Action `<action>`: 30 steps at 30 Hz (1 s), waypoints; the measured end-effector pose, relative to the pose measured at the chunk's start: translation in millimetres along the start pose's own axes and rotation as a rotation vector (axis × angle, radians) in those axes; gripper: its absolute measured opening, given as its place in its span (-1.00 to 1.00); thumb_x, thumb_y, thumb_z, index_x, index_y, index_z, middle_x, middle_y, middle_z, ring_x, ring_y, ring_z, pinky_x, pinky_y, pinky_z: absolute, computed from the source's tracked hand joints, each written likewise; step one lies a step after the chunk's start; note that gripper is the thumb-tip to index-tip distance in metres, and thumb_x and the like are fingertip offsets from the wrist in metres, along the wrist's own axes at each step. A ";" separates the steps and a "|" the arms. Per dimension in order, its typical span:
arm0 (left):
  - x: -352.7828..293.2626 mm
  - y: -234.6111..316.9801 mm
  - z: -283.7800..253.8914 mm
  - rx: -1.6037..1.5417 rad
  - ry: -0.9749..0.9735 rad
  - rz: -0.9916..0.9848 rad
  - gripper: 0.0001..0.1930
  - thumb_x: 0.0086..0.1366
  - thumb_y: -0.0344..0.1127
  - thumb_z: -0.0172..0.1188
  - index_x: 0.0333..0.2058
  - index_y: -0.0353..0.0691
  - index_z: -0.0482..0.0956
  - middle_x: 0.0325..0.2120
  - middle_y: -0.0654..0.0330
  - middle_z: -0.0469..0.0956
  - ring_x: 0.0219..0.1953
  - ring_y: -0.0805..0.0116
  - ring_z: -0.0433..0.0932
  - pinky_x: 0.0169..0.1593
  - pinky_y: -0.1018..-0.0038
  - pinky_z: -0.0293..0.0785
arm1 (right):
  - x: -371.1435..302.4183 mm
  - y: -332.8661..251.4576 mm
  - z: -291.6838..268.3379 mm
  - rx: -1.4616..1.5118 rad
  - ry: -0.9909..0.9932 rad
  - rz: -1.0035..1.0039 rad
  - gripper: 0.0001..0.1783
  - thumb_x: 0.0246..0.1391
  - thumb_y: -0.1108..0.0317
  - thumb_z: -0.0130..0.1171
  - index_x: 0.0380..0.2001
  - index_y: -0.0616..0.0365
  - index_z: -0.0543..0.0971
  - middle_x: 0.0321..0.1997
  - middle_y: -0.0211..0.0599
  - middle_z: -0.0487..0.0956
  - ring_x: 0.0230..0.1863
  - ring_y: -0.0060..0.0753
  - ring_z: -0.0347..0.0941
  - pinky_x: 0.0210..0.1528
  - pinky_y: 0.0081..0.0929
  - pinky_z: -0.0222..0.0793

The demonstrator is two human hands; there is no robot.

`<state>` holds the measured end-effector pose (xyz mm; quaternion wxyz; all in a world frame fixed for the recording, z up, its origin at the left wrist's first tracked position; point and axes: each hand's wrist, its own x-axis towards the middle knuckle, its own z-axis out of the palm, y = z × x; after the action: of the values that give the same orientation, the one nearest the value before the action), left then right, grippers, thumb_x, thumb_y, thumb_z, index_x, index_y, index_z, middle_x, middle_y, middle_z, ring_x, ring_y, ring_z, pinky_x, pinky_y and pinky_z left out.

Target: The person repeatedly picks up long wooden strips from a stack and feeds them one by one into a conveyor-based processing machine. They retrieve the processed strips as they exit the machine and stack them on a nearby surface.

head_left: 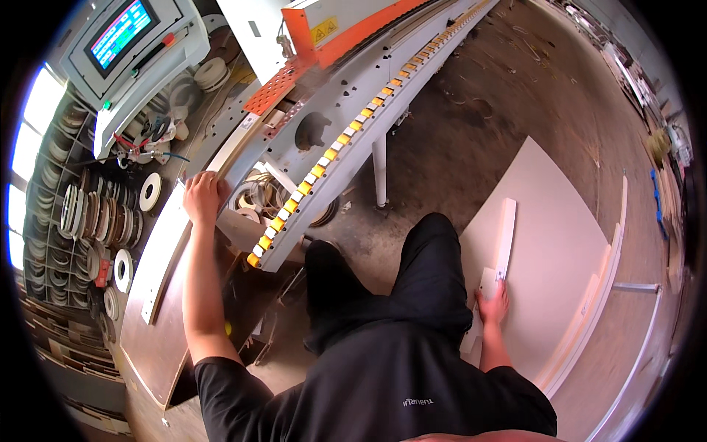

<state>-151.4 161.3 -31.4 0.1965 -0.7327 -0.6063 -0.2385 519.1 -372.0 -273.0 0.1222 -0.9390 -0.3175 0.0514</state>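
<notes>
Arms [205, 295] spread, left hand [202, 197] at nine o'clock curls fingers over board [168, 269]; right hand [493, 305] at four grips strip [506, 236].

Daylight between 9 and 10 o'clock: window [41, 102] blown out white, blue fringe along outer edge. Screen [118, 38] just past 10 o'clock glows brightly. Floor [445, 121] dim between 1 and 2 o'clock; pale panel [545, 210] at 3 o'clock well lit, faintly pinkish. Black shirt [353, 376] at 6 o'clock: little detail. Centre reasonably sharp; edges bow toward rim; corners black.
</notes>
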 end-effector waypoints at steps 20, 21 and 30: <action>16.0 12.9 21.9 0.014 0.040 -0.068 -0.80 0.50 -0.14 0.30 -0.06 0.08 0.86 0.01 0.45 0.81 0.09 0.18 0.71 0.14 0.23 0.66 | 123.4 -8.2 14.4 -0.024 0.001 0.107 -0.15 0.54 -0.30 0.03 0.64 -0.01 0.32 0.73 -0.13 0.33 0.71 0.01 0.24 0.71 0.12 0.10; 16.6 13.6 25.4 0.000 0.059 -0.054 -0.80 0.50 -0.15 0.30 -0.06 0.07 0.86 0.01 0.44 0.81 0.10 0.18 0.71 0.15 0.24 0.65 | 115.3 3.3 17.4 0.004 0.038 0.129 -0.16 0.54 -0.28 0.05 0.62 0.03 0.36 0.70 -0.13 0.37 0.69 0.00 0.27 0.70 0.08 0.12; 15.2 15.5 12.8 -0.044 0.051 -0.088 -0.82 0.48 -0.15 0.33 -0.08 0.05 0.86 0.00 0.42 0.82 0.09 0.15 0.72 0.12 0.21 0.67 | 14.8 15.0 35.5 -0.054 0.291 0.036 -0.23 0.45 -0.11 0.26 0.46 0.25 0.47 0.63 0.02 0.43 0.69 0.10 0.23 0.73 0.07 0.05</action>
<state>-132.5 177.9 -32.8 0.1851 -0.7032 -0.6273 -0.2790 533.4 -367.6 -311.5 0.1409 -0.9449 -0.2809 -0.0917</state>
